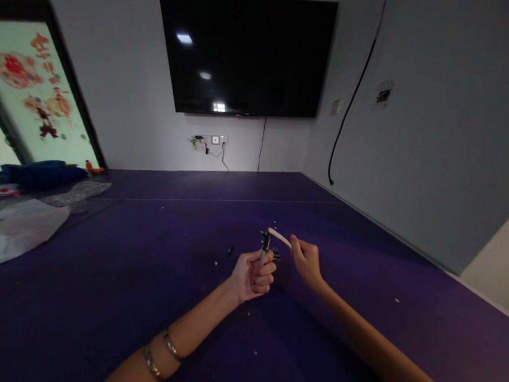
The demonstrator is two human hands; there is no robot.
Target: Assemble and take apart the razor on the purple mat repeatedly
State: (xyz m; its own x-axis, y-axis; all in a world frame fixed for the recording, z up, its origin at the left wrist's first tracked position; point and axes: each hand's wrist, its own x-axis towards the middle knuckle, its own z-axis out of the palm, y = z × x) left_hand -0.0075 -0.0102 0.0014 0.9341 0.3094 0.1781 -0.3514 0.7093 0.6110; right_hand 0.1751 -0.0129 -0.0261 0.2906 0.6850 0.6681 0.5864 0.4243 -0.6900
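My left hand (257, 275) is closed around a small grey-and-black device (265, 247) whose dark top stands up above the fingers. A dark piece juts from its right side; its exact kind is too small to tell. My right hand (307, 260) pinches a pale, slender, slightly curved stick (279, 236) by its lower end. The stick slants up to the left, its far tip at the top of the device; whether they touch I cannot tell. On the purple surface left of the device lies a small black piece (230, 251).
Small white bits are scattered over the purple surface (156, 296). Crumpled clear plastic (79, 193), a white sheet (19, 228) and dark blue cloth (41, 174) lie at the left. A black cable (355, 94) hangs down the right wall. A television (250, 53) hangs ahead above sockets (215, 139).
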